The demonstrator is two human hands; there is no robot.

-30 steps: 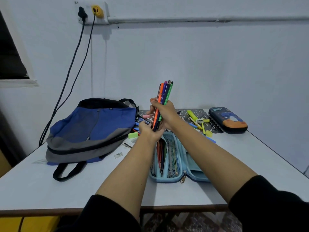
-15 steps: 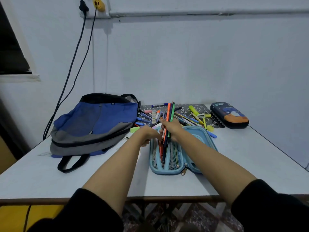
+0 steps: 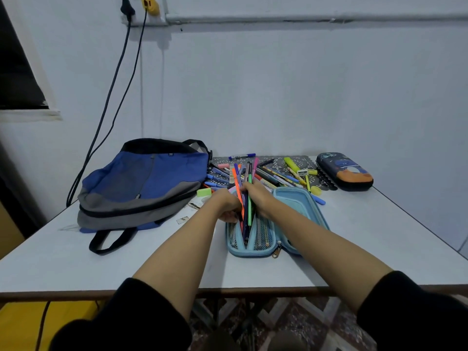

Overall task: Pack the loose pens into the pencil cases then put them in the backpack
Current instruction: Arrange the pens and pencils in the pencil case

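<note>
An open light-blue pencil case (image 3: 298, 198) lies in the middle of the table. My right hand (image 3: 257, 197) grips a bundle of coloured pens (image 3: 244, 188), whose lower ends sit inside the case's mesh pocket. My left hand (image 3: 226, 202) holds the case's left edge beside the bundle, fingers curled. Several loose pens and highlighters (image 3: 273, 173) lie behind the case on a patterned mat. A blue and grey backpack (image 3: 141, 183) lies to the left. A dark, closed pencil case (image 3: 344, 171) sits at the back right.
A green eraser (image 3: 204, 192) and small paper scraps lie between the backpack and the case. Two cables hang from a wall socket (image 3: 136, 8) at the back left. The table's front edge (image 3: 76, 295) is near me.
The bundle of pens came down from upright above the table into the open case. Both hands lowered with it, and the left hand shifted to the case's edge.
</note>
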